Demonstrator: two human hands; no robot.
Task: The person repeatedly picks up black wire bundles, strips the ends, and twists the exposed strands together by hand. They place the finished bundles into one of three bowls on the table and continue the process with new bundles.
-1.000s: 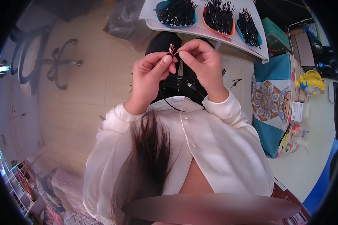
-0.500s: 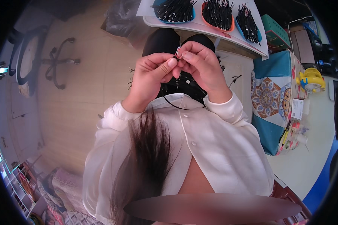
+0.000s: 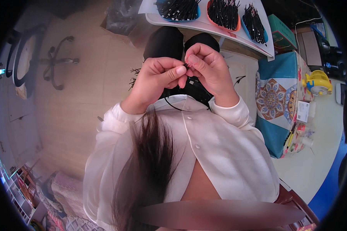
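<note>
Above my lap, my left hand (image 3: 154,80) is closed, thumb and forefinger pinching a short black cable (image 3: 187,66). At the cable's end, thin reddish wires show faintly between the fingers of my right hand (image 3: 212,73), which is closed on them. My hands almost meet there, and the fingertips hide most of the cable. Beneath them, a heap of black cables (image 3: 192,85) with small pale connectors lies on my lap. One black strand curves toward my shirt.
Ahead, a white table (image 3: 153,18) bears a blue tray (image 3: 198,15), an orange tray (image 3: 238,27) and another blue tray (image 3: 266,38), all full of black cables. To the right are a green box (image 3: 282,32), a patterned cloth (image 3: 272,140) and a yellow fan (image 3: 318,82). A chair base (image 3: 58,61) stands left.
Both hands have shifted slightly; the right thumb and forefinger now sit a little higher, over the wire ends. The view has moved a little. The cable stays between my hands.
</note>
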